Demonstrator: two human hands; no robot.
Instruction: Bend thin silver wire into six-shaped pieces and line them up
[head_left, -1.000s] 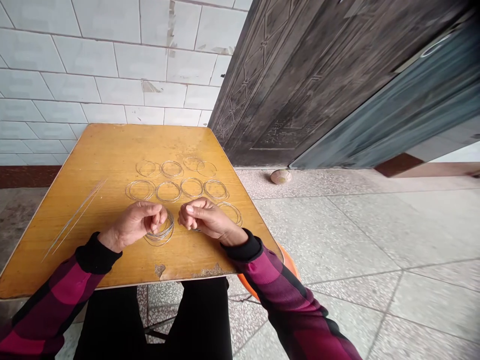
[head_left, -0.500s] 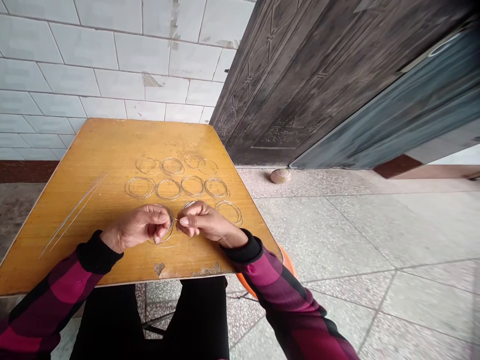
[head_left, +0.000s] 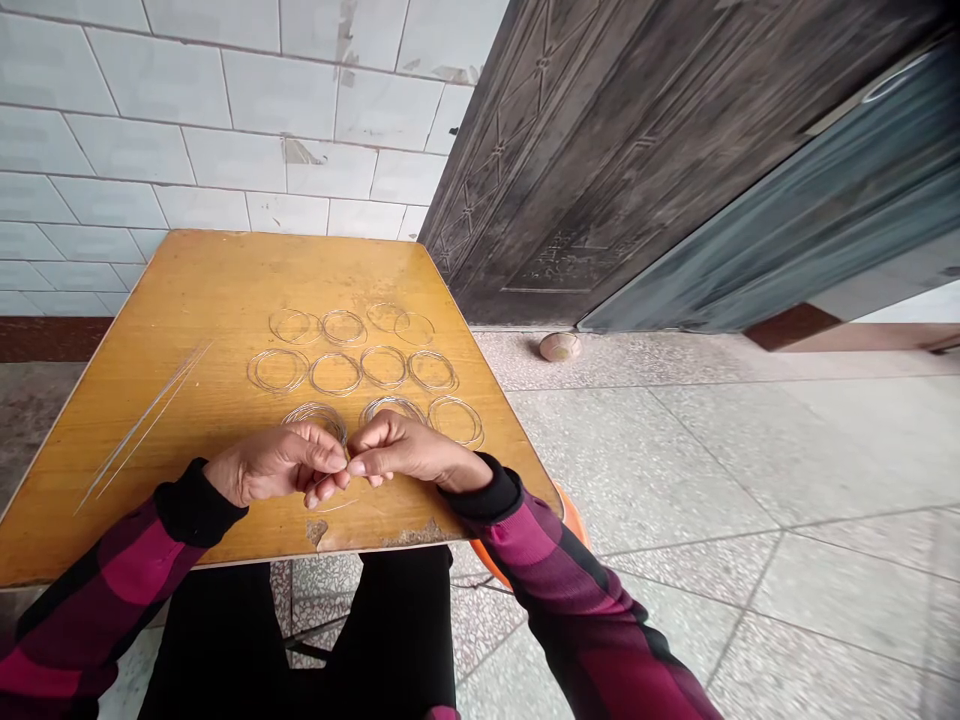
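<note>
The surface [head_left: 187, 300] is a wood-veneer tabletop in warm yellow-orange, with its far edge against a white tiled wall. Thin wire rings [head_left: 335, 374] lie flat on it in three rough rows across the middle. The row nearest the far edge has four, in two overlapping pairs. The middle row has four more, close together or just touching. The row toward the near edge has three, the leftmost partly hidden. Several long straight wires [head_left: 142, 425] lie close together near the left edge, slanting toward the near left corner. Along the near edge, the veneer is chipped in two rough patches [head_left: 412, 535].
</note>
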